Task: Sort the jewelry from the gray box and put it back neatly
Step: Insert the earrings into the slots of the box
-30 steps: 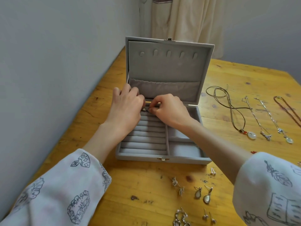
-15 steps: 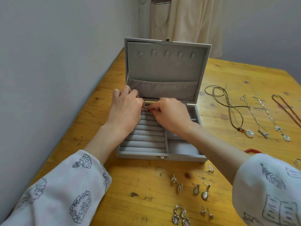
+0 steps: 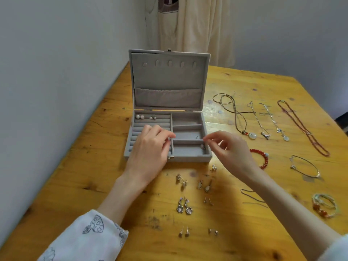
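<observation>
Open grey velvet jewellery box [image 3: 167, 117]: two stud pairs seated in its far ring-roll row. Left hand [image 3: 150, 149], over its front-left rolls, loosely curled, empty. Right hand [image 3: 228, 147], beside its right-front corner, fingertips near-pinched, apparently empty. Silver drop earrings [image 3: 204, 185], before its front: advisable to lift paired, by the hooks.

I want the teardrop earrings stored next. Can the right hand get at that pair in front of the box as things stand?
Probably yes. The right hand hovers just above and behind the teardrop earrings, apparently holding nothing, and they lie in the open on the table with nothing over them.
</observation>
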`<act>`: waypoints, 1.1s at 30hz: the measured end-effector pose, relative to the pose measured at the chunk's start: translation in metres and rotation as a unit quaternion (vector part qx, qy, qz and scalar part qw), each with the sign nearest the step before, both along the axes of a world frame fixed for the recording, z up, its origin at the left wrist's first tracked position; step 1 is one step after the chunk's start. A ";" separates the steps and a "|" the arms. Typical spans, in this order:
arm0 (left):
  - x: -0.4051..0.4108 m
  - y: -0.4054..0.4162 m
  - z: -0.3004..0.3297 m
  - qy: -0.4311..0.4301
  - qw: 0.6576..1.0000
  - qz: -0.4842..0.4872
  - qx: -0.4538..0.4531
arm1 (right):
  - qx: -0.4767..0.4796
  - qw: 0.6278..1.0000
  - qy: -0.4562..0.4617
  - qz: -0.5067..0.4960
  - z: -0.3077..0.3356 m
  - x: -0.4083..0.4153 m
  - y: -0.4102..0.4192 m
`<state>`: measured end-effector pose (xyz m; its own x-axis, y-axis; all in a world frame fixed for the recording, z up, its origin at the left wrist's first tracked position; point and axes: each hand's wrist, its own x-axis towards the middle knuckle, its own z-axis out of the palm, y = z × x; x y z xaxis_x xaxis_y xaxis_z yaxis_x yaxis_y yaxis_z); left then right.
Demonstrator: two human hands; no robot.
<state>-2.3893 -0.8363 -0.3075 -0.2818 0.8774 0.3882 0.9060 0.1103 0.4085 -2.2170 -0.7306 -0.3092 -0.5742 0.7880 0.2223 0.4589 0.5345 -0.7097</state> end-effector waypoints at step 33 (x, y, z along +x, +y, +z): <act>0.070 0.025 -0.001 0.054 0.997 -0.047 -0.033 | 0.011 0.999 -0.049 -0.007 -0.011 0.037 -0.002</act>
<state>-2.3190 -0.8109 -0.3082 -0.1562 0.9225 0.3529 0.9519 0.0453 0.3029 -2.1804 -0.7330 -0.3199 -0.5838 0.7911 0.1826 0.5333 0.5432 -0.6485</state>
